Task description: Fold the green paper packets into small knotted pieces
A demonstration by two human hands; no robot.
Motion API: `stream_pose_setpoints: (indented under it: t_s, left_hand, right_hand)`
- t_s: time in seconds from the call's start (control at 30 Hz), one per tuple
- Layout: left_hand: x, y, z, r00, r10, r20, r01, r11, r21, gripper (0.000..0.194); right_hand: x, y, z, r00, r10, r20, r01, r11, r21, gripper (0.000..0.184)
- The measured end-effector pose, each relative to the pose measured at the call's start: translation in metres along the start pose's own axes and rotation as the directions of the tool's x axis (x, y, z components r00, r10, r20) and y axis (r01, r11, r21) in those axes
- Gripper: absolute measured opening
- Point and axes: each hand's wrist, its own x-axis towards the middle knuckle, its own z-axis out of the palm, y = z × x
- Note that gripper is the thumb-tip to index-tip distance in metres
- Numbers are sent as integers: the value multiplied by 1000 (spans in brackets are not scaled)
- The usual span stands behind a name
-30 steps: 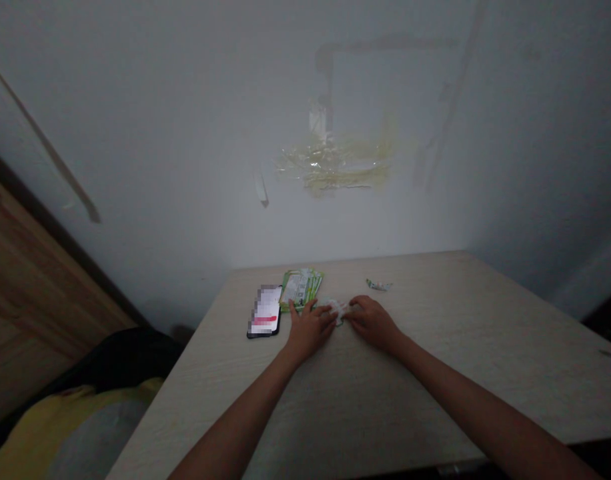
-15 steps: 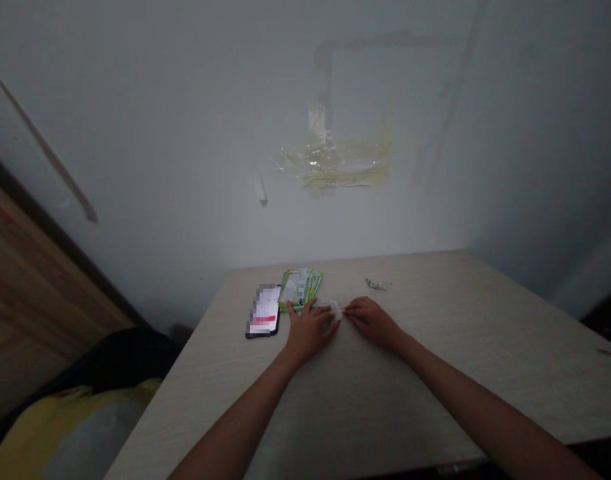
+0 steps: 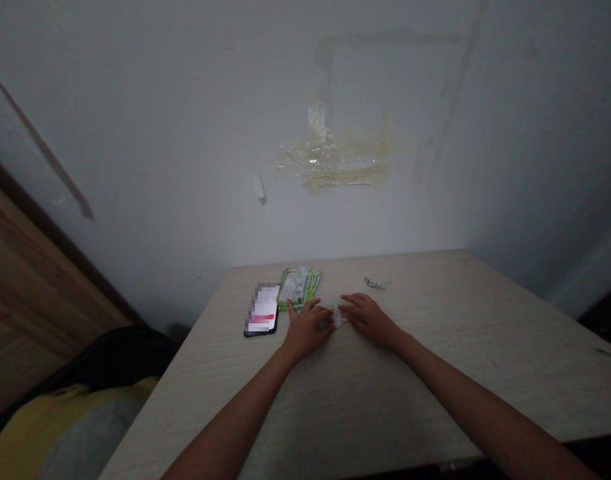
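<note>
A small whitish sheet (image 3: 340, 317) with faint pinkish marks lies on the table between my hands; I cannot tell if it is paper or thin film. My left hand (image 3: 308, 329) rests on its left side, thumb and fingers spread, thumb beside a stack of green-and-white packets (image 3: 299, 287). Over the sheet's right side lies my right hand (image 3: 369, 318), its fingers stretched out and slightly apart. Both hands cover parts of the sheet.
Left of the packets lies a phone (image 3: 262, 313) with its screen lit and blurred. A crumpled green-and-white wrapper (image 3: 377, 284) sits farther back on the right. The pale wooden table (image 3: 435, 300) meets a wall (image 3: 185, 167) with tape remnants. Yellow and grey fabric (image 3: 70, 433) is at lower left.
My right hand has shifted slightly left and its fingers have gone from drawn together to spread over the sheet. The sheet looks flatter, with pinkish marks showing.
</note>
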Motion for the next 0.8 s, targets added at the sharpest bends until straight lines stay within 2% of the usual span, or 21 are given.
stream_pose_setpoints:
  t_s: [0.17,0.33,0.5,0.63,0.8]
  left_hand:
    - [0,-3,1,1000,14,16,-14,1000,-21,14]
    - [-1,-1,-2,1000,20,-12,-20,999,-26,18]
    - [-2,0,-3,997,14,-72,-15,1000,-9,21]
    - [-2,0,-1,992,53,-118,-52,999,10,20]
    - [-3,-2,4,993,78,-90,-76,997,24,20]
  right_hand:
    - [0,-3,-3,999,27,28,-28,999,26,30]
    - [0,-3,-7,995,22,94,-25,999,32,29]
    - [4,-5,-9,1000,-8,30,9,999,-32,28]
    - [5,-12,-9,999,43,9,-42,994,-101,21]
    - [0,-8,-2,997,77,-11,-77,996,34,26]
